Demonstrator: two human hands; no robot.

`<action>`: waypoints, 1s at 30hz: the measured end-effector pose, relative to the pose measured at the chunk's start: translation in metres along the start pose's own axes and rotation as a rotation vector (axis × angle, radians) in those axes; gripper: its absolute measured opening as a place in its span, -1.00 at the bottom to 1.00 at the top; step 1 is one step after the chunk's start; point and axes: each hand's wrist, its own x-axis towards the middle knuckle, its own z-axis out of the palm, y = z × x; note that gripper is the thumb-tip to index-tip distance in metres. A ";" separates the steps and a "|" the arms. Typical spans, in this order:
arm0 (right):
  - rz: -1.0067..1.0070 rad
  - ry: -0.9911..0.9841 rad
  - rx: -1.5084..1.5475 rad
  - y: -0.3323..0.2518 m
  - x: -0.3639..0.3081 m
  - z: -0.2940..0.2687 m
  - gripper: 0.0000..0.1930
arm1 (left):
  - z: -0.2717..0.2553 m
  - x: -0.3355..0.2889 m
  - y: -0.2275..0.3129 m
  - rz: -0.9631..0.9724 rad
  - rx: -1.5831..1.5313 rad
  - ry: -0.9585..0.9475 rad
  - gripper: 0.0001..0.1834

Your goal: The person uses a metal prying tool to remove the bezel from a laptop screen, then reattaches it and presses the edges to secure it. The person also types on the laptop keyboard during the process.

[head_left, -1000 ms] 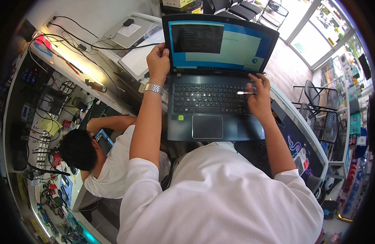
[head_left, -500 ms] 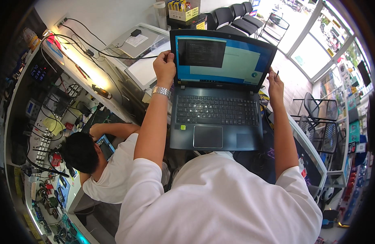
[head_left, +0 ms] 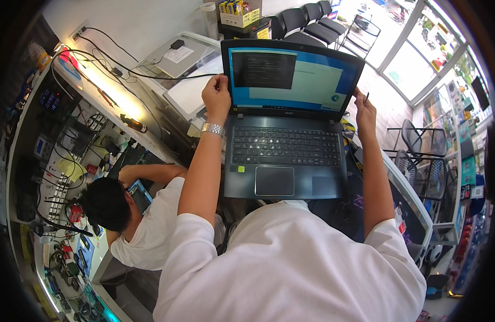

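Observation:
A black laptop (head_left: 289,155) stands open in front of me, its lit screen (head_left: 317,86) showing a dark window over a blue and pale background. At the screen's left edge, my left hand (head_left: 217,101) is closed, thumb and fingers pinching the frame; a metal watch is on that wrist. My right hand (head_left: 366,115) is closed at the opposite edge of the screen, its fingertips partly hidden behind the lid. The dark tip of a thin stick-like object (head_left: 367,96) pokes up from the right hand; its kind is unclear.
To my left a person in a white shirt (head_left: 148,236) bends over a cluttered bench holding a blue-framed device (head_left: 141,194). Black cables (head_left: 135,70) run from the wall toward the laptop. Behind it is a counter with a silver laptop (head_left: 175,56); black chairs (head_left: 317,24) stand farther off.
The left hand has shifted slightly down along the screen's edge, and the lid's left corner has moved a little left. The right hand has dropped very slightly.

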 end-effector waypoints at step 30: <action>0.038 0.027 -0.014 -0.005 -0.004 -0.001 -0.45 | -0.005 -0.017 -0.020 0.153 0.280 0.030 -0.80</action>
